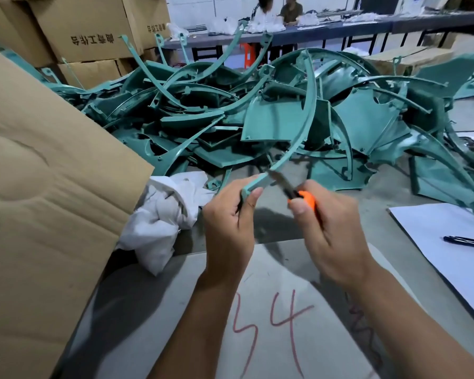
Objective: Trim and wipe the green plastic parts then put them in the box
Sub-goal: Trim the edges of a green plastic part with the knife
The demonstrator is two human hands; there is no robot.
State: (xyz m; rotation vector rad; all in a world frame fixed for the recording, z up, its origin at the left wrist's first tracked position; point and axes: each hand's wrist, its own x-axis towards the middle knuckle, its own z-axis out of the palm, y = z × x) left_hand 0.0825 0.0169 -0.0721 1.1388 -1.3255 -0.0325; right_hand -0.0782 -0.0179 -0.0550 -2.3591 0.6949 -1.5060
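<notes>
My left hand (230,222) grips the near end of a long curved green plastic strip (308,110) that arcs up and away over the pile. My right hand (329,231) holds an orange-handled utility knife (293,191); its blade touches the strip's edge just beyond my left thumb. A big heap of green plastic parts (257,124) covers the table behind. A crumpled white cloth (162,217) lies left of my hands. The open cardboard box (47,201) stands at the left, its flap leaning toward me.
A grey sheet marked "54" in red (271,324) lies under my forearms. A white paper (454,242) with a dark pen (465,242) sits at the right. Stacked cartons (85,36) stand at back left. Two people sit at a far table (340,28).
</notes>
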